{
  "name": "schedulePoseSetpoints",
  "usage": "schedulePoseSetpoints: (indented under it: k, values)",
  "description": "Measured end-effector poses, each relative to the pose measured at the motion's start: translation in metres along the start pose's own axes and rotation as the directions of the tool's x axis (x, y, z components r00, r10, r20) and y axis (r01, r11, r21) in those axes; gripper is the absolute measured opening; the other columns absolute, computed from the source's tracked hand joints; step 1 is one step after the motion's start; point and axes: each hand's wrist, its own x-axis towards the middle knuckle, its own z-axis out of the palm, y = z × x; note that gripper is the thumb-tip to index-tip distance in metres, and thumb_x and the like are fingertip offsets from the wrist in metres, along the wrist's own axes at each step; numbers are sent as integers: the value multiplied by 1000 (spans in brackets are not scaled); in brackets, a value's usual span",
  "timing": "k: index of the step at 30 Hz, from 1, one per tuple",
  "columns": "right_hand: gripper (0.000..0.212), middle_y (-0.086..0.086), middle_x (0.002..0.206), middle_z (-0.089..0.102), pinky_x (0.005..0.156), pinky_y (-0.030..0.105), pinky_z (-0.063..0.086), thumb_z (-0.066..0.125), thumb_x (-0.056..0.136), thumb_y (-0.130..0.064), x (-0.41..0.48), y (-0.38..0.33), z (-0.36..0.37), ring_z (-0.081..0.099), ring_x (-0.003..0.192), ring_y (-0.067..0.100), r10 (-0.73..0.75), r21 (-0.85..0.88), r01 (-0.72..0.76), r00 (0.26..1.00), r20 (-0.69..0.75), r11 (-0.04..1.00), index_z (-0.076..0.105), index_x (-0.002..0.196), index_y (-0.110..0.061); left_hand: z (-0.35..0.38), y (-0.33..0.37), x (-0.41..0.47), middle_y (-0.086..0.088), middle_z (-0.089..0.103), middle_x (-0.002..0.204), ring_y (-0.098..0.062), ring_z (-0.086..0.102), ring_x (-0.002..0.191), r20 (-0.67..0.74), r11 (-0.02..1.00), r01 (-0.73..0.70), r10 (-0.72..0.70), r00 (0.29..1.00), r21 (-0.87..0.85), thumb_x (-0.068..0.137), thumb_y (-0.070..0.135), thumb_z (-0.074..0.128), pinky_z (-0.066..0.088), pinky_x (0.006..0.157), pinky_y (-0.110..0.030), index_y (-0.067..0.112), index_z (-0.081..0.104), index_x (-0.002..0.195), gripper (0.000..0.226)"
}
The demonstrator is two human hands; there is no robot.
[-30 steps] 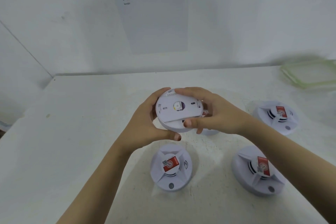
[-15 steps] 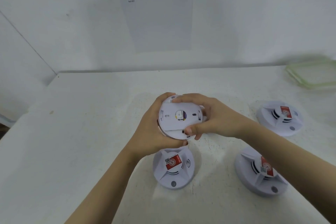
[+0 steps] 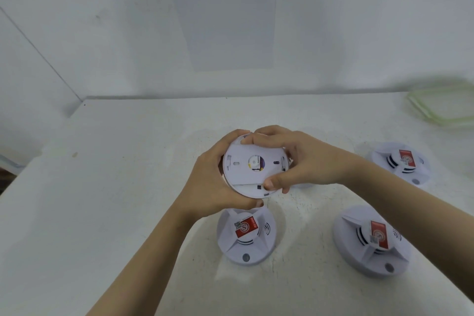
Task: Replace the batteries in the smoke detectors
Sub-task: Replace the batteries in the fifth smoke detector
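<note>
Head view shows both hands, left hand and right hand, curled around a smoke detector held back-up above the table. Three others lie untouched nearby, so most work seems left.

White table, white walls, printed sheet taped up

Head-worn wide-angle view, forward and down, close over the table.
</note>
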Motion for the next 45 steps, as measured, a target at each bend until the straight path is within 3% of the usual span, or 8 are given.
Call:
schedulePoseSetpoints:
  k: [4, 10, 17, 22, 34, 37, 40, 45]
  values:
    - [68, -14, 125, 47, 97, 24, 42, 77, 66, -27, 0, -6, 1, 45, 118, 2, -43, -253, 28, 998, -53, 967, 47, 123, -49, 2, 2, 0, 7, 64, 114, -14, 62, 108, -35, 1000, -11, 11, 999, -25, 45, 2, 89, 54, 82, -24, 21, 52, 128, 92]
    - [64, -18, 115, 50, 74, 9, 41, 75, 66, -19, -2, -15, 5, 48, 103, -2, -76, -397, 25, 990, -115, 918, 44, 120, -34, 7, 6, 2, 11, 63, 112, -9, 62, 106, -76, 997, -73, 74, 994, 25, 49, 9, 90, 52, 81, -18, 22, 51, 127, 89]
    - [70, -10, 123, 41, 93, 22, 42, 71, 62, -30, 0, -17, 6, 40, 113, 4, -44, -486, -2, 996, -84, 874, 42, 125, -36, 8, 5, 1, 8, 64, 106, -12, 63, 101, -67, 995, -93, 95, 993, 44, 50, 5, 89, 52, 79, -19, 19, 55, 120, 79]
    - [76, -14, 123, 32, 88, 33, 50, 72, 59, -32, -2, -15, 8, 48, 110, 11, 28, -462, -60, 997, -77, 885, 42, 128, -42, 7, 4, 0, 6, 65, 104, -14, 65, 96, -44, 996, -75, 78, 996, 55, 47, -3, 91, 55, 77, -24, 21, 55, 121, 86]
    - [78, -17, 122, 28, 80, 21, 51, 74, 64, -22, -2, -21, 6, 45, 107, 4, 59, -448, -51, 998, 6, 893, 37, 130, -45, 5, 5, -2, 4, 66, 104, -16, 64, 97, -26, 998, -43, 44, 999, 37, 43, 1, 92, 55, 79, -26, 22, 57, 120, 87]
    - [79, -14, 130, 27, 86, 19, 45, 72, 71, -24, -3, -23, 3, 41, 112, 6, 80, -554, -65, 997, 1, 830, 33, 137, -42, 7, 4, 0, 4, 66, 102, -17, 64, 94, -32, 998, -40, 42, 999, 51, 46, -2, 92, 56, 78, -34, 21, 57, 118, 83]
    - [72, -8, 140, 25, 95, 23, 32, 67, 73, -30, -5, -30, 2, 28, 125, 11, -8, -732, -27, 999, -44, 681, 35, 137, -36, 9, 3, 3, 8, 65, 101, -14, 65, 94, -42, 995, -49, 53, 998, 81, 48, 5, 93, 56, 76, -29, 23, 55, 119, 82]
    - [67, -5, 122, 39, 86, 17, 32, 68, 77, -29, -7, -36, 9, 35, 108, 7, -96, -781, 28, 995, -41, 624, 37, 135, -23, 8, 1, 8, 6, 65, 108, -11, 64, 99, -49, 996, -43, 47, 998, 79, 46, 16, 90, 52, 77, -20, 19, 52, 128, 90]
